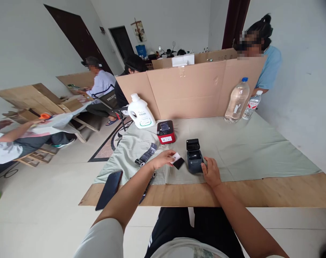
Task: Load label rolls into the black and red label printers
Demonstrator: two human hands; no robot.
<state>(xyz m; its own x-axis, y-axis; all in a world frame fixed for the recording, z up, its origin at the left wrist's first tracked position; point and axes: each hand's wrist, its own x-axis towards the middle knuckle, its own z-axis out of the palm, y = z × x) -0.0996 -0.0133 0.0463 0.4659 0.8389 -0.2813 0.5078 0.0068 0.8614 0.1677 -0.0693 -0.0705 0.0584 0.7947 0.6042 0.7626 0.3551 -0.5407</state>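
Observation:
My left hand (164,158) pinches a small roll (177,160) that is white on one side and black on the other, just left of a dark blue label printer (194,157) whose lid stands open. My right hand (211,172) rests on the green cloth (254,150) with its fingers touching the printer's near right corner. A red label printer (166,132) sits shut a little farther back. A strip of black labels (147,156) trails across the cloth to the left of my left hand.
A black phone (109,189) lies at the wooden table's left front edge. A white detergent jug (140,112) and two clear water bottles (237,100) stand before a cardboard divider (195,87). Several people sit or stand beyond it and at left.

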